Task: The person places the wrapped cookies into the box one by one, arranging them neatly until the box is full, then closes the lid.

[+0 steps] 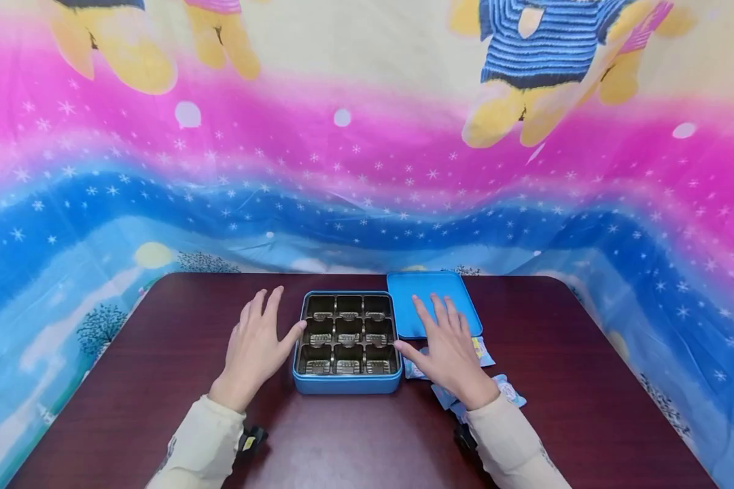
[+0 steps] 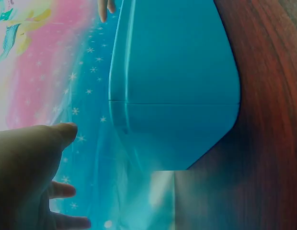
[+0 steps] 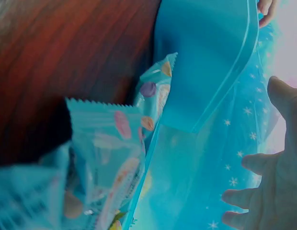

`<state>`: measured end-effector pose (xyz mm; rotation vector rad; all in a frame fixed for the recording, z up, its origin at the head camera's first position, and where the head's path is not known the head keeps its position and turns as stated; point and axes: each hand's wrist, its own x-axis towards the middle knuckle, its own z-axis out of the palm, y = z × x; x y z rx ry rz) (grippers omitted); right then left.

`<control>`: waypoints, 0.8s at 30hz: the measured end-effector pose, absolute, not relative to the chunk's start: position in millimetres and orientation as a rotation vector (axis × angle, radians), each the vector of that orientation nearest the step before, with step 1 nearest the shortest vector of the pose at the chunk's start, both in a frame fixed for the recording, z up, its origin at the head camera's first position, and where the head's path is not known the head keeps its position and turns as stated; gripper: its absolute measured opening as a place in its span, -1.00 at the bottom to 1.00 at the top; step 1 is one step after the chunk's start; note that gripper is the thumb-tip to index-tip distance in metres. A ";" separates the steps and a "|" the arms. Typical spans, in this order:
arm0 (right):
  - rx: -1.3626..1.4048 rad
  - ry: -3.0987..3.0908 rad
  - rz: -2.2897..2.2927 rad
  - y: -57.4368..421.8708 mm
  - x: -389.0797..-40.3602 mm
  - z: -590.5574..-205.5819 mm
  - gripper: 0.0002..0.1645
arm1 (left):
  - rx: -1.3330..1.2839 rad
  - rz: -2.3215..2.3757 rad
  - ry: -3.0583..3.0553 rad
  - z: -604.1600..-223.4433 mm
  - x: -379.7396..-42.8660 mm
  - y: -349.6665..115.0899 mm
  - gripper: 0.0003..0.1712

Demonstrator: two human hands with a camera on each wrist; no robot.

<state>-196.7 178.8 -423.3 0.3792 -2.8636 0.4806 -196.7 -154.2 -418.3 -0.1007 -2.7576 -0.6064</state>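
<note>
A blue tin box (image 1: 346,385) stands lidless mid-table, holding a clear-brown plastic insert (image 1: 348,367) with several vacant compartments. Beside its left wall is my left hand (image 1: 253,353), fingers spread, the thumb at the rim; whether it touches cannot be told. My right hand (image 1: 449,353) hovers with spread fingers right of the tin, its thumb near the right rim. Under and around that hand lie several light-blue wrapped snack packets (image 1: 509,390), partly hidden by it. The right wrist view shows one packet (image 3: 108,143) up close, with serrated edges. Neither hand holds anything.
The blue lid (image 1: 406,305) lies flat behind the packets, against the tin's back right. All of this is on a dark red-brown wooden table (image 1: 159,380). A printed cloth (image 1: 367,176) with snowflakes and bears hangs behind the table and at both sides.
</note>
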 end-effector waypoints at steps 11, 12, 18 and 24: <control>0.408 -2.887 0.436 181.6 -197.5 -426.2 0.04 | -0.112 -0.637 -2.808 -422.5 -203.3 -160.2 -0.26; 0.419 -2.889 0.428 182.0 -197.2 -425.4 0.02 | -0.113 -0.640 -2.812 -422.7 -203.6 -160.8 -0.27; 0.473 -2.939 0.411 185.5 -195.6 -423.1 -0.06 | -0.134 -0.632 -2.877 -423.1 -203.6 -162.0 -0.32; 0.486 -2.986 0.426 192.8 -191.3 -425.2 -0.11 | -0.145 -0.648 -2.928 -423.7 -203.8 -162.7 -0.35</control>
